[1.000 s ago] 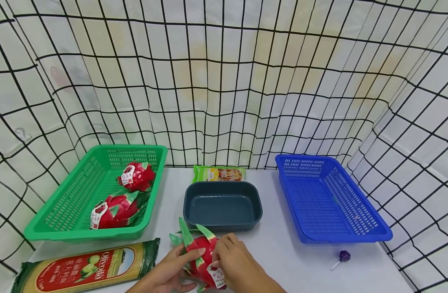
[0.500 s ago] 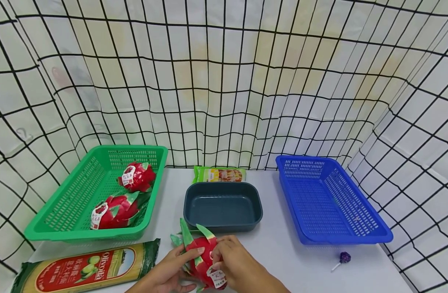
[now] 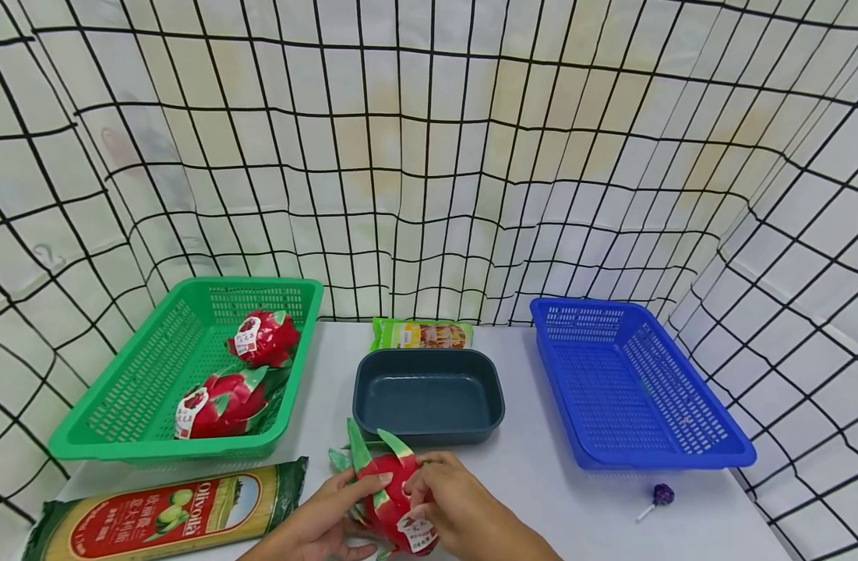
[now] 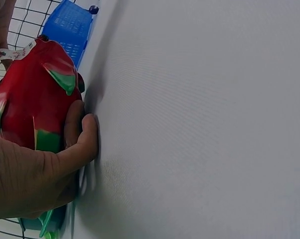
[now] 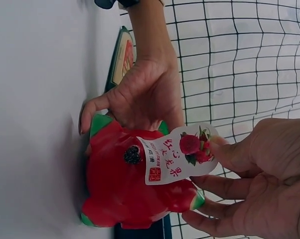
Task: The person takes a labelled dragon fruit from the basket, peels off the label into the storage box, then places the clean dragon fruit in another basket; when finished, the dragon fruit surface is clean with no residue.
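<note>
In the head view my left hand [image 3: 326, 518] holds a red dragon fruit [image 3: 385, 516] with green leaf tips from the left, thumb lying across its skin. The fruit lies at the near edge, its leaves pointing at the dark teal bin. My right hand [image 3: 464, 506] is at its right side. The right wrist view shows that hand pinching the upper end of a white printed label [image 5: 162, 157] by thumb and finger. That end stands off the fruit, while the lower end lies against it beside the dark stem spot. Other right fingers touch the fruit's side.
A green basket [image 3: 165, 447] at left holds two labelled dragon fruits [image 3: 221, 403]. Below it lies a spaghetti pack [image 3: 169, 514]. The teal bin [image 3: 429, 432] stands mid-table, a green food packet [image 3: 421, 335] behind. At right are a blue basket [image 3: 663, 456] and a lollipop [image 3: 662, 495].
My right hand has shifted slightly to the right at the label. My left hand keeps its hold on the dragon fruit, which stays almost in place.
</note>
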Action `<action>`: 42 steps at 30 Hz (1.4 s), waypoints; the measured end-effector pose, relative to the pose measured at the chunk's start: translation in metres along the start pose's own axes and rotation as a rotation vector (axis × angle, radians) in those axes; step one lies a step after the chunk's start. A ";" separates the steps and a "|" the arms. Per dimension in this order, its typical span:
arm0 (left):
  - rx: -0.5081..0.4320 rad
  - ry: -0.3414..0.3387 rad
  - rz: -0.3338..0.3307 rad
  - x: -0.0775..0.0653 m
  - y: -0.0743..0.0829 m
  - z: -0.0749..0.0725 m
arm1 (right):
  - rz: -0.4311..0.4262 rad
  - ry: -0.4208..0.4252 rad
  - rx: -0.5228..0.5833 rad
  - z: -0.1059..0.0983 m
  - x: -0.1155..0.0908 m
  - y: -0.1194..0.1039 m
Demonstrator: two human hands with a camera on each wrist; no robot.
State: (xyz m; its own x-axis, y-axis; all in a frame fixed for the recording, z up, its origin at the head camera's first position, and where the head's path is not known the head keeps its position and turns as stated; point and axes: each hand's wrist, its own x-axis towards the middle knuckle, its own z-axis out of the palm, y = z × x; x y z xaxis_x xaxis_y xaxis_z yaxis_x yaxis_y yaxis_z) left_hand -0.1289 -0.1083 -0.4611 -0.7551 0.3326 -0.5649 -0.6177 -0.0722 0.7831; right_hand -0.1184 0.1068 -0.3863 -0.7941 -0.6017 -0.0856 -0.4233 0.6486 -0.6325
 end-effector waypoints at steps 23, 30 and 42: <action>-0.020 0.051 -0.024 0.000 0.003 0.000 | 0.180 0.006 0.020 0.021 -0.016 -0.002; -0.025 0.058 -0.022 0.001 0.002 0.001 | 0.210 0.064 0.039 0.028 -0.022 -0.002; -0.028 0.054 -0.010 0.001 0.001 0.000 | -0.237 0.285 -0.348 0.035 -0.036 0.018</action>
State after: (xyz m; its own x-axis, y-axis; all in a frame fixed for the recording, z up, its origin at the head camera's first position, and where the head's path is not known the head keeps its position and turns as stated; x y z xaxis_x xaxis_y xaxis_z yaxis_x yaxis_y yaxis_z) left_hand -0.1300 -0.1080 -0.4608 -0.7592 0.2826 -0.5863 -0.6305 -0.0957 0.7703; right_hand -0.0822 0.1237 -0.4219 -0.7255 -0.6315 0.2735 -0.6880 0.6558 -0.3107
